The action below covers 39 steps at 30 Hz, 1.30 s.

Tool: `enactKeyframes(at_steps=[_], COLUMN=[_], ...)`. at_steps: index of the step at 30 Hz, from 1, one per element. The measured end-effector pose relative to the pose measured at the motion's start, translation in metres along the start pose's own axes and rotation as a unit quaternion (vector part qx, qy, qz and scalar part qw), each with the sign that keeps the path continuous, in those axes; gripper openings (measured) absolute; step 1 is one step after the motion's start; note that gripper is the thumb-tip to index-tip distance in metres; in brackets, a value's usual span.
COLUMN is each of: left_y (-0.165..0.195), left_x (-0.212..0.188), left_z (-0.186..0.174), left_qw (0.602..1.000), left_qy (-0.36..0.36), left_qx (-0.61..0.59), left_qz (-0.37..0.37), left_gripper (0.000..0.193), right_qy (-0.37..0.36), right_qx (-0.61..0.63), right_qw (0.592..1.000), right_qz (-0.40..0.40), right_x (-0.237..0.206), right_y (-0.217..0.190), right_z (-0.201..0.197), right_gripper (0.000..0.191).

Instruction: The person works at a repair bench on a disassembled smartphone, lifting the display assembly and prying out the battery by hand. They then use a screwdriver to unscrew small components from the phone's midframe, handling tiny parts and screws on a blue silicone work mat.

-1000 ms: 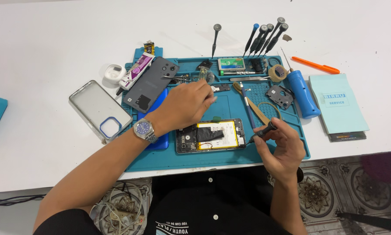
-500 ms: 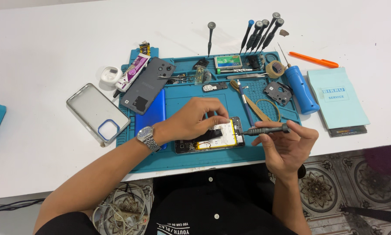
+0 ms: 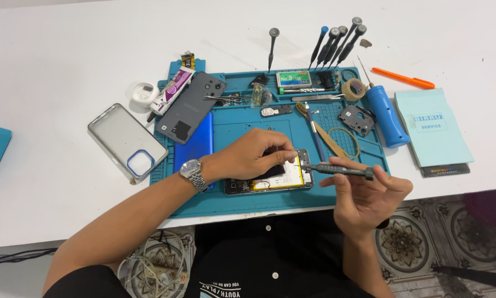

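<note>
**Working a screwdriver at an opened phone**

Resting on the blue work mat [image 3: 270, 198] in the head view, the opened phone [image 3: 281, 181] lies near the mat's front edge with its yellow-edged insides facing up. The left hand [image 3: 253, 157] lies over the middle of it, fingers curled down, fingertips pressing on a dark part inside the phone; whether it pinches anything there cannot be told. A metal wristwatch [image 3: 192, 172] sits on that wrist. The right hand [image 3: 369, 193] is closed around a slim dark screwdriver [image 3: 339, 170], held almost level, its tip reaching the phone's right end just beside the left fingertips.

Further back on the mat lie a grey back cover [image 3: 191, 107] with camera holes, overlapping a blue phone-shaped panel [image 3: 195, 149]. A clear phone case [image 3: 127, 140] lies on the white table [image 3: 66, 66] just left of the mat. Along the mat's far edge, several screwdrivers [image 3: 336, 44] stand upright in a row, with one more standing apart to their left. To the right are a roll of tape [image 3: 352, 88], a blue cylindrical tool [image 3: 384, 115], an orange tool [image 3: 403, 78] and a pale blue booklet [image 3: 432, 129]. A tube of adhesive [image 3: 170, 91] lies at the mat's left corner.
</note>
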<state>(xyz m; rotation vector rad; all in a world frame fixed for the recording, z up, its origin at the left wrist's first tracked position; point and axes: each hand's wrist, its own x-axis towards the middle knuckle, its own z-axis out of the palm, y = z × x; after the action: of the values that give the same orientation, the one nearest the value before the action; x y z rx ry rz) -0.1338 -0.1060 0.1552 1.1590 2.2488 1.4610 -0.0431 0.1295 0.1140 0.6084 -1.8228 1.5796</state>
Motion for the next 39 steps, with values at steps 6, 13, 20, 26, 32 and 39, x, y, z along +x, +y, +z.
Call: enactKeyframes(at_steps=[6,13,20,26,32,39], left_y=[0.002,0.003,0.000,0.000,0.001,0.001], left_x=[0.001,-0.002,-0.002,-0.002,-0.001,-0.001], left_z=[-0.002,-0.001,0.000,-0.001,0.000,0.000], left_qw=[1.000,1.000,1.000,1.000,0.999,0.999], left_qy=[-0.018,-0.020,-0.022,-0.017,-0.023,-0.023], left_qx=[-0.002,0.003,0.011,-0.002,0.002,0.001], left_qz=[-0.011,-0.011,-0.018,-0.016,-0.028,-0.036], left_gripper=[0.031,0.030,0.029,0.031,0.030,0.029], right_qy=[0.020,0.047,0.060,0.057,0.051,0.051], right_qx=[0.000,-0.013,-0.019,-0.012,-0.013,-0.013], right_qw=[1.000,0.999,0.998,0.998,0.999,0.999], right_qz=[-0.019,-0.018,-0.011,-0.008,-0.009,-0.012], right_x=[-0.007,-0.008,-0.009,-0.009,-0.008,-0.007], right_y=[0.003,0.001,0.002,0.002,0.002,0.003], right_z=[0.022,0.022,0.021,0.022,0.021,0.021], right_gripper=[0.048,0.045,0.045,0.045,0.045,0.045])
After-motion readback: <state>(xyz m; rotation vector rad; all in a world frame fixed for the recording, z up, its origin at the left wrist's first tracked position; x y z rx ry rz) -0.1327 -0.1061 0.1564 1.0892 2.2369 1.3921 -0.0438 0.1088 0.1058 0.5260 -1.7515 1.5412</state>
